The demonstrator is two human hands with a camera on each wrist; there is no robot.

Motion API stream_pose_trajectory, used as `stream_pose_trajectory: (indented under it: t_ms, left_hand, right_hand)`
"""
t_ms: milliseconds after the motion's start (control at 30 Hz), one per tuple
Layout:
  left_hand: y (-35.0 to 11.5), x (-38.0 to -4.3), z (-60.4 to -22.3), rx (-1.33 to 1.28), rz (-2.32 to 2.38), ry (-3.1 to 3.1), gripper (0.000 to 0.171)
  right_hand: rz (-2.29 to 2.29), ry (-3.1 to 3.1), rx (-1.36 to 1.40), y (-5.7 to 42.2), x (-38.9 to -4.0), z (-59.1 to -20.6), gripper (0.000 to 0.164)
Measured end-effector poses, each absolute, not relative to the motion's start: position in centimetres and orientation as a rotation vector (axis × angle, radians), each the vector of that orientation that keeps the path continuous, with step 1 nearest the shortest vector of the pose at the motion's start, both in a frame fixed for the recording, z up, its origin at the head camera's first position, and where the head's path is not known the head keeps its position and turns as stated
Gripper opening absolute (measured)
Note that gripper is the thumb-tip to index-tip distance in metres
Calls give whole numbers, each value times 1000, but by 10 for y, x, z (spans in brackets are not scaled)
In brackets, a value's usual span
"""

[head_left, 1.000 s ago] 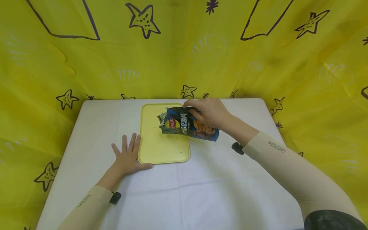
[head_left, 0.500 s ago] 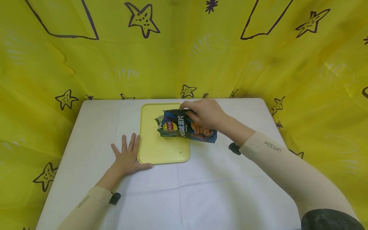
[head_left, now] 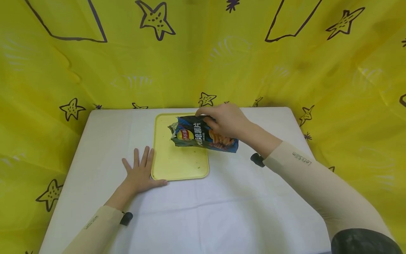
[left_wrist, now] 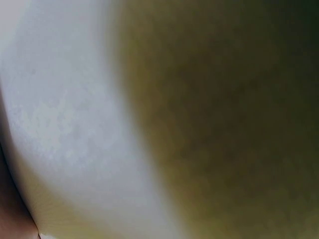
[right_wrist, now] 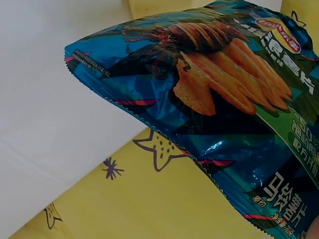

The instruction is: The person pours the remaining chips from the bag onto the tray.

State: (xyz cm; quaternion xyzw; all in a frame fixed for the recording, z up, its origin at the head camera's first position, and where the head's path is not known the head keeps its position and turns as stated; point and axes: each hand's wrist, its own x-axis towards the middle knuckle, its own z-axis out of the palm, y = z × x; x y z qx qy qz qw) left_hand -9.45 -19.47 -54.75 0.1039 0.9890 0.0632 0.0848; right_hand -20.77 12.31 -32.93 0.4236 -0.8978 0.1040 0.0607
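My right hand [head_left: 226, 120] grips a dark blue chip bag [head_left: 198, 132] by its upper edge, thumb and fingers pinching it. The bag is tilted on its side over the yellow tray [head_left: 177, 167], its torn mouth pointing left. In the right wrist view the bag [right_wrist: 199, 89] shows printed chips and a sealed, zigzag bottom edge. A few small dark crumbs lie on the tray. My left hand [head_left: 139, 176] rests with spread fingers at the tray's near left corner, its thumb along the front edge. The left wrist view is mostly blurred sleeve and white cloth.
A white-covered table [head_left: 196, 218] bears the tray near its far edge. Yellow curtain [head_left: 187, 63] with starfish drawings hangs behind and along both sides. Beige sleeves cover both forearms, with a dark wrist camera [head_left: 257, 159] on the right one.
My right hand has shifted slightly left with the bag, dipping and then rising a little. The left hand and the tray keep their places.
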Motion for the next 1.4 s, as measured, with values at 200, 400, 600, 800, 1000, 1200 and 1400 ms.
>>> stream_pose_trajectory:
  t_ms: [200, 400, 600, 800, 1000, 1200, 1400]
  left_hand:
    - [-196, -94, -549, 305, 190, 2967, 130]
    - [-196, -95, -550, 314, 196, 2973, 130]
    - [-196, -96, -552, 307, 188, 2966, 130]
    - [-196, -97, -554, 310, 189, 2969, 129]
    - [-196, -97, -556, 313, 172, 2974, 130]
    - [-197, -97, -556, 318, 184, 2981, 130]
    - [-198, -96, -557, 309, 184, 2981, 130]
  right_hand:
    - [283, -2692, 1335, 116, -210, -323, 25]
    - [283, -2701, 1345, 111, -211, -319, 27]
    - [227, -2715, 1356, 107, -211, -317, 29]
    - [201, -2741, 1353, 103, -210, -314, 29]
    - [136, -2773, 1370, 97, -210, -313, 29]
    - [99, -2778, 1382, 90, -211, -310, 30]
    - [36, -2791, 1414, 84, -212, -308, 31]
